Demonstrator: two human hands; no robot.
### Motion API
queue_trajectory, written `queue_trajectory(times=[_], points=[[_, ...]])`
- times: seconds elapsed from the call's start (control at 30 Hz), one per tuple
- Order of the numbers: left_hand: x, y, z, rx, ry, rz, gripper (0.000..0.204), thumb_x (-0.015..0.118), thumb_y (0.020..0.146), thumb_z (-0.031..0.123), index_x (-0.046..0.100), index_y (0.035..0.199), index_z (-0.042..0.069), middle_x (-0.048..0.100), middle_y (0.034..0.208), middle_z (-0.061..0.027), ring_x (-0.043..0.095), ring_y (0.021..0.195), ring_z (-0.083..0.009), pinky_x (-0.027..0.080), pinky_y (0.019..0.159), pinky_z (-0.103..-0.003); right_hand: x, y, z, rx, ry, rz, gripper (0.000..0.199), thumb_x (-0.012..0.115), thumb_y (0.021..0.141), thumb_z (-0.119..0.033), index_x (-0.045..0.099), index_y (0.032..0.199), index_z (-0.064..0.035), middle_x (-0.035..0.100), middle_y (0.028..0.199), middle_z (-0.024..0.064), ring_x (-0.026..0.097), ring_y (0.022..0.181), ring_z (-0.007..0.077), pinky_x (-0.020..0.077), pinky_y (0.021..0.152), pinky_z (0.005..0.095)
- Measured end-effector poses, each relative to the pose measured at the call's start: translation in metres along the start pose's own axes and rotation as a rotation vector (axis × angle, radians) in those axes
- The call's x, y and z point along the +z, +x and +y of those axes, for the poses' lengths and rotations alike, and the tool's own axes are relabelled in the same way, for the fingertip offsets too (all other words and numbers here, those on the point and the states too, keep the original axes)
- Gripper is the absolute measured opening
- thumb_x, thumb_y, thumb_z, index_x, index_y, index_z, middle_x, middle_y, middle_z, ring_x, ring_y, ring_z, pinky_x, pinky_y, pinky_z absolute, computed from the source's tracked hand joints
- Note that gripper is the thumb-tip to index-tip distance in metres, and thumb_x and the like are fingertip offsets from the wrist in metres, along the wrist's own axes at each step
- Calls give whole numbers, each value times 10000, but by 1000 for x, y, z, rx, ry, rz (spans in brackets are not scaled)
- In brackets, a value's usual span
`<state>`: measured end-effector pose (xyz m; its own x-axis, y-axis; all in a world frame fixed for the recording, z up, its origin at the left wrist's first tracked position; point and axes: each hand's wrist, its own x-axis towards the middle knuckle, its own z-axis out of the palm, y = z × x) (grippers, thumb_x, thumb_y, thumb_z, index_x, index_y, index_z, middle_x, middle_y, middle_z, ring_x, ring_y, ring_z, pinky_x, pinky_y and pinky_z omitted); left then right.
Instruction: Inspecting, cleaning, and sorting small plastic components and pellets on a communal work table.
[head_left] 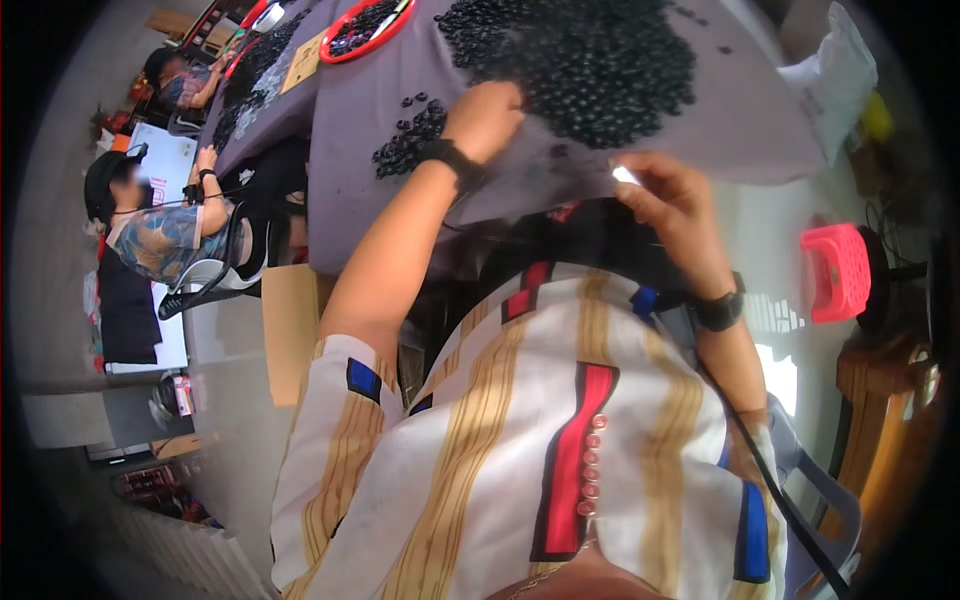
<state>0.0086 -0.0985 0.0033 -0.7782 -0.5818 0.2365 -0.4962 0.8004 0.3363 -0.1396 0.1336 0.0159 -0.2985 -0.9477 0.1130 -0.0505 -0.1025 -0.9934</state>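
Many small, round, glossy black pieces (620, 90) lie heaped on the grey-cloth-covered desk (350, 140). From here I see the left hand (485, 122) at the large heap's edge, its grip I cannot tell; the right hand (670, 192) pinches a small bright-white piece (625, 175) nearby.

A pink plastic stool (838, 272) stands on the pale floor (235, 350), right of the cloth-draped counter (345, 125), near brown wooden furniture (868, 430); bright light (778, 378) splashes the floor between them and me.
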Motion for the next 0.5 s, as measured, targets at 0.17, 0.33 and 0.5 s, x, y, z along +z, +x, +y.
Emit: queue_trajectory(times=[0.17,0.33,0.5], points=[[-26,-39,43,-164,-840,-74,171,607,848,103,611,977,-9,634,907,-93,608,776,-168,504,705,-301,-1,0,0,-16,15,20,216,632,852,-48,626,1064,-7,625,901,8,544,757,56,419,612,183],[-26,-64,83,-213,-1582,-219,244,540,922,108,563,1126,-25,588,953,-59,553,743,-106,506,708,-275,6,-7,-7,-123,64,9,259,656,839,-33,603,1084,34,630,957,55,587,826,88,483,740,231],[-14,-69,83,-249,-1781,-202,234,548,927,156,571,1099,-2,550,858,-28,506,687,-104,491,694,-271,9,-9,-12,-172,135,8,351,655,825,-12,562,1163,10,579,885,29,579,825,85,489,750,229]])
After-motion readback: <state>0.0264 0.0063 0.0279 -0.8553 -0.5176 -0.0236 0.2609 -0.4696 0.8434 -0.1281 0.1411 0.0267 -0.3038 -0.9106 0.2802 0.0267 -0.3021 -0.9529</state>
